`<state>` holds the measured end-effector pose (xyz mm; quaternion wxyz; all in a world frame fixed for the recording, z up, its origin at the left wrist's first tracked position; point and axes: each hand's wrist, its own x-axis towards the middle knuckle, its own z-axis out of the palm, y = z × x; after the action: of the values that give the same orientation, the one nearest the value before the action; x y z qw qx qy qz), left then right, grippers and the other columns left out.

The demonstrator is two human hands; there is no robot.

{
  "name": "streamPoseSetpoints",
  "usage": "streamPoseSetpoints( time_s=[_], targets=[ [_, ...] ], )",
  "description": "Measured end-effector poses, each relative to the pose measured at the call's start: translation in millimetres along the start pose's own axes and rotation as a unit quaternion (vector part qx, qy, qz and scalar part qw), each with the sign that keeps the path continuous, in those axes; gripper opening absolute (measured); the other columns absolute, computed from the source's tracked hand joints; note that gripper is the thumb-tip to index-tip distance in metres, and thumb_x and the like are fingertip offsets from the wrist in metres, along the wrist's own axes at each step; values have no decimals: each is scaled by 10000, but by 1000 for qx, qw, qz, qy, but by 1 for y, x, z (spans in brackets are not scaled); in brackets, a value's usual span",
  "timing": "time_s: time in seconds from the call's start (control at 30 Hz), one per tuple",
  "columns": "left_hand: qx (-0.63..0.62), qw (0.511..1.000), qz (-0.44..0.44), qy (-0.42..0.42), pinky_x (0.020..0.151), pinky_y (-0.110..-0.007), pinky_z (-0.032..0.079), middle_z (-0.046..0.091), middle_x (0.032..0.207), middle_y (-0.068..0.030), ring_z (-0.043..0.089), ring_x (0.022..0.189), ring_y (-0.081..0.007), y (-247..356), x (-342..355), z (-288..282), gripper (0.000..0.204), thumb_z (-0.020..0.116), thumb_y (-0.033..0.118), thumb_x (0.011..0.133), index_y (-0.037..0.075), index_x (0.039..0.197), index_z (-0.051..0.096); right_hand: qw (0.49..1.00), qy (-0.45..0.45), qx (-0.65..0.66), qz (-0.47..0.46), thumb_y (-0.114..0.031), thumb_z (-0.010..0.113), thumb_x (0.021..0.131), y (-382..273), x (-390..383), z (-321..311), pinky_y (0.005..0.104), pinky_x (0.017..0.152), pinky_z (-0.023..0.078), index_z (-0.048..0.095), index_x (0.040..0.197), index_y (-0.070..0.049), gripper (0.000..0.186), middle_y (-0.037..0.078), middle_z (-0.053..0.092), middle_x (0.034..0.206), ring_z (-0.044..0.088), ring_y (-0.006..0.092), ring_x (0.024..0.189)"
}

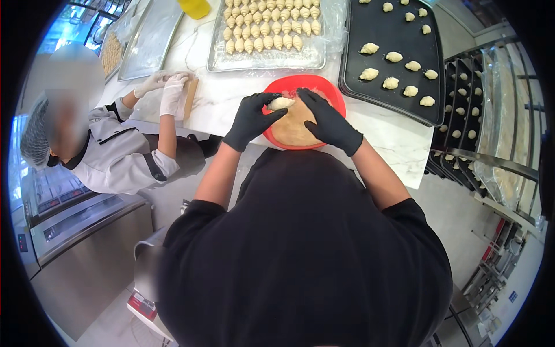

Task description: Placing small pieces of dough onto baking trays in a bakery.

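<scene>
A red bowl (341, 107) with a layer of tan, crumbly powder (295, 127) in it stands at the table's edge before me. My left hand (252, 120), in a black glove, is closed round a small pale croissant of raw dough (281, 104) above the bowl's left side. Over the right side of the bowl reaches my black-gloved right hand (333, 124); its fingers are stretched out, the thumb apart, and nothing shows in them. A metal tray (225, 62) beyond the bowl bears rows of rolled dough croissants (269, 29).
At the right, a black tray (376, 101) holds spaced, pale-coated croissants. A rack (509, 162) with more loaded trays stands beyond it. On my left a co-worker in white gloves (171, 95) works at the table (217, 95). An empty metal tray (147, 43) lies farther back.
</scene>
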<state>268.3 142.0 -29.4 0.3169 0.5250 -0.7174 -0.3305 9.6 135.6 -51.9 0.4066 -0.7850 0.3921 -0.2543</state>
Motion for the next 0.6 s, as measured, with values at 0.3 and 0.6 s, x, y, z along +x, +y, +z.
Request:
streamPoseSetpoints(
  time_s=[0.3,0.6],
  targets=[
    [0,999,-42,24,791,-334,543,751,1002,-122,689,853,-256,13,4,11,419,869,140,768,-1,1140,737,949,87,264,151,-167,668,958,-13,17,9,411,1036,492,540,1428,-1,515,166,628,1361,613,284,1220],
    [112,985,71,110,837,-378,555,722,1156,-146,694,939,-323,47,41,35,480,864,147,762,25,1197,701,814,22,538,218,-125,696,946,29,48,-78,277,804,553,644,1240,-13,320,100,704,1064,671,135,911]
  ],
)
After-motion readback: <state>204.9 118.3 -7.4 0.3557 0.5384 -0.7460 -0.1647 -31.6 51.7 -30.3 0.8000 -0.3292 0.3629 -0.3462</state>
